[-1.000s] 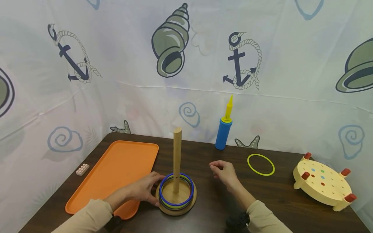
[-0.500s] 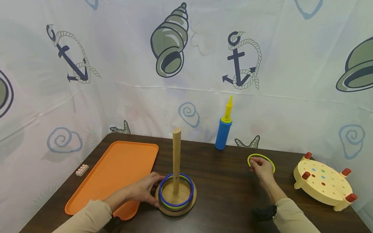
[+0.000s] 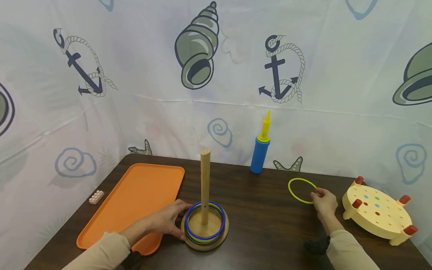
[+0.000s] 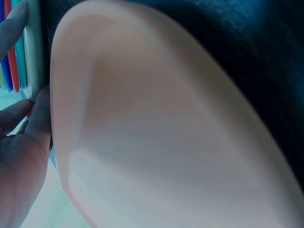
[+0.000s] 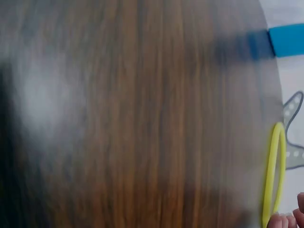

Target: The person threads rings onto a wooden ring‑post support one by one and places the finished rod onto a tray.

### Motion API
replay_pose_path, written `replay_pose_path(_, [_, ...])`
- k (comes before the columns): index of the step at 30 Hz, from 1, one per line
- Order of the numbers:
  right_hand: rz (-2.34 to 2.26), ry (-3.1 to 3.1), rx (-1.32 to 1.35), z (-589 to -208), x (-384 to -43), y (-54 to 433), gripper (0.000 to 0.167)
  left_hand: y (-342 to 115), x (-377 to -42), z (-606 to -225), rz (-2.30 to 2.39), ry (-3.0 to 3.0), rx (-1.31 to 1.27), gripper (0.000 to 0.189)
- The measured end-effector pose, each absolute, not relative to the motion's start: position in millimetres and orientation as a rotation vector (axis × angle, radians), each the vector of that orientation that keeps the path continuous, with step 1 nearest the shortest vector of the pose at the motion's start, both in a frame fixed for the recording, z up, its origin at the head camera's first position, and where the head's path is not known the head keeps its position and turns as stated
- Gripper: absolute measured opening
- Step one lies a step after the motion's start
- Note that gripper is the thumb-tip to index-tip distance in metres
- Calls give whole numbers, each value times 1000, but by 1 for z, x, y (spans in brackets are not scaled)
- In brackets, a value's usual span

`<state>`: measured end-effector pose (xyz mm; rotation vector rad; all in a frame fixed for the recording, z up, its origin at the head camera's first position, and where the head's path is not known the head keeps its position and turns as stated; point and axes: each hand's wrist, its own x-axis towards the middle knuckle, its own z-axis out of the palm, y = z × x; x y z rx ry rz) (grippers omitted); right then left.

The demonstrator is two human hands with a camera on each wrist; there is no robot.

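A wooden ring stand with an upright post (image 3: 205,183) has several rings stacked round its base, a blue ring (image 3: 186,221) on top. My left hand (image 3: 168,218) grips the left edge of its round base, thumb near and fingers far. In the left wrist view, fingers lie against the base (image 4: 33,52), beside red, blue and green ring edges. My right hand (image 3: 324,202) pinches the right side of a yellow ring (image 3: 293,193) at the back right. The right wrist view shows fingertips (image 5: 278,221) at the lower end of this yellow ring (image 5: 269,175).
An orange tray (image 3: 145,195) lies left of the stand, with a small pale toy brick (image 3: 96,197) beyond it. A blue and yellow hand pump (image 3: 260,155) stands at the back edge. A cream pegged board (image 3: 376,213) with red-tipped legs sits right of my right hand.
My right hand has moved right from mid-table across to the yellow ring, then to its right side, and now pinches it. My left hand has stayed at the stand's base.
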<state>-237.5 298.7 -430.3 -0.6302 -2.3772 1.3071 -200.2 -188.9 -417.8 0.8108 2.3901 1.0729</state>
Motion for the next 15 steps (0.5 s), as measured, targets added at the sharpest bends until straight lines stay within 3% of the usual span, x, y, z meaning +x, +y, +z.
replay_pose_path(15, [983, -2633, -607, -432, -250, 316, 41, -189, -199, -416, 1026, 2429, 805, 87])
